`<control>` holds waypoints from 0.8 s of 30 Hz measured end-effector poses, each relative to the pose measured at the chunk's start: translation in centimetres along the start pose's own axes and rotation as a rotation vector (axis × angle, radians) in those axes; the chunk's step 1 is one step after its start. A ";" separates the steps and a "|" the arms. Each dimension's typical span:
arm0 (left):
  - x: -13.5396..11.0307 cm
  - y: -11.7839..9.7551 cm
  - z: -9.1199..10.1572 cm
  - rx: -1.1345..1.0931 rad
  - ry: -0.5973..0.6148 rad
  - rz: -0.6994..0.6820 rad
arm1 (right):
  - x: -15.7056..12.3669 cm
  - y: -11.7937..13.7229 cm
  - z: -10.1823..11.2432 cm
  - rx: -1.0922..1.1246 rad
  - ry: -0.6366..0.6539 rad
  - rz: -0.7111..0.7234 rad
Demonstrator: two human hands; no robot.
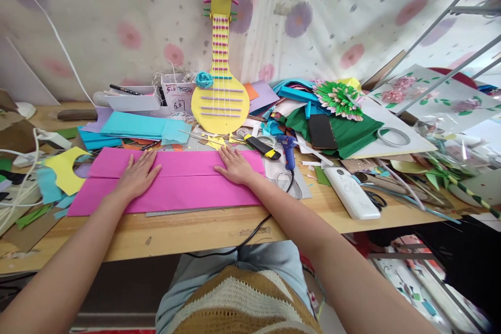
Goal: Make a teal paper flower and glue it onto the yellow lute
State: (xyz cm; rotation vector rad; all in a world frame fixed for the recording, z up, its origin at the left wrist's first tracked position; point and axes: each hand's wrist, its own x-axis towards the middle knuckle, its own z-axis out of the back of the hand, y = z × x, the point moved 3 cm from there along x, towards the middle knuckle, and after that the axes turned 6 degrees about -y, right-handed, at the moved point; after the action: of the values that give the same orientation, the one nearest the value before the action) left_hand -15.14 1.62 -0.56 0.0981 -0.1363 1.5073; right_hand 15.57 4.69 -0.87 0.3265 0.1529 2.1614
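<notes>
A long sheet of magenta paper (188,191) lies on the table in front of me, its far part folded over along a lengthwise crease. My left hand (139,175) rests flat on the paper's left part, fingers stretched out across the fold. Toward the right end, my right hand (234,165) also lies flat on it with fingers spread. Neither hand grips anything. A yellow and black utility knife (261,146) sits just beyond my right hand, and a blue hot glue gun (288,152) is to its right.
A yellow paper lute (221,99) leans against the curtain. Blue folded paper (135,126) and a white box (133,98) sit at back left. To the right are a black phone (322,132), a white power bank (351,193) and a tape roll (393,136). A black cord (254,232) crosses the table edge.
</notes>
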 end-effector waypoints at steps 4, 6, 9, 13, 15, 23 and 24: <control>-0.3 0.9 0.8 0.014 -0.041 0.100 | 0.0 0.1 0.1 -0.002 0.010 -0.002; -0.2 1.6 0.9 0.035 0.015 0.167 | 0.0 0.1 0.1 -0.003 0.018 -0.003; -0.1 2.3 1.0 0.076 0.033 0.222 | 0.0 0.1 0.3 -0.004 0.028 -0.007; -0.2 2.8 1.4 0.093 -0.046 0.308 | 0.0 0.1 0.3 -0.001 0.023 -0.006; -0.3 2.9 1.4 0.079 -0.063 0.324 | 0.0 0.1 0.2 0.003 0.011 -0.009; -0.4 3.1 1.1 0.056 -0.084 0.326 | -0.6 -1.0 0.5 -0.027 -0.020 -0.048; -0.4 3.1 1.2 0.056 -0.084 0.326 | -0.7 -1.2 0.5 -0.032 -0.018 -0.051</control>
State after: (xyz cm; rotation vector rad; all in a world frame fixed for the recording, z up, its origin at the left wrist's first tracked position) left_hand -18.29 1.22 0.45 0.1914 -0.1835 1.8338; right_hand 17.08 4.79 -0.79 0.3206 0.1151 2.1080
